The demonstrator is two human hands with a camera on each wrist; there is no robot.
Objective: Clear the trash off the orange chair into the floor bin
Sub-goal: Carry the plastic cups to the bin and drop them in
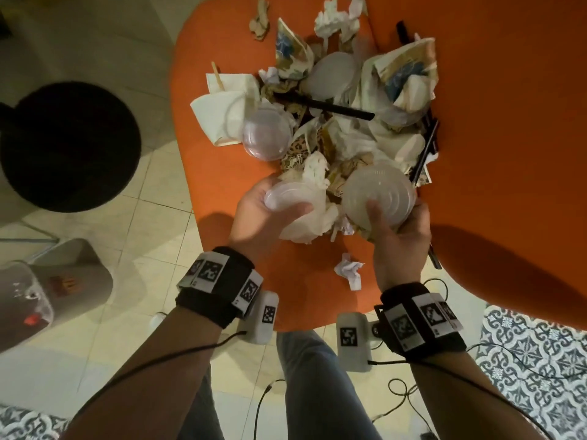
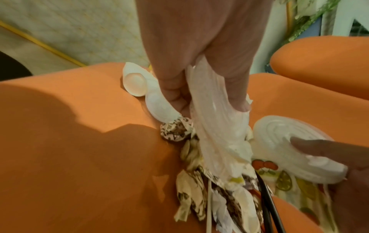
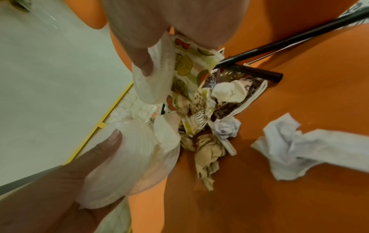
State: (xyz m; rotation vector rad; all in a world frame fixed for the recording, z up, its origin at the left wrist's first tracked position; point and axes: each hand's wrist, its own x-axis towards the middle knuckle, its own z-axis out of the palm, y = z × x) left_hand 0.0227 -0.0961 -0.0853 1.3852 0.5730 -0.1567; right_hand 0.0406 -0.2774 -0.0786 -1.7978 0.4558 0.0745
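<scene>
Left hand (image 1: 266, 206) gripped a lid (image 1: 287, 198) with napkin; right hand (image 1: 398, 236) clamped a ribbed lid (image 1: 379, 193). Risk: loose napkin slipping out before reaching bin (image 1: 68, 144), frame left.

Dim, warm indoor light; soft hand shadows fall on the chair (image 1: 222, 173) just below each wrist. Wrist views are smeared, stretched at the edges, fingers blurred close up.
</scene>
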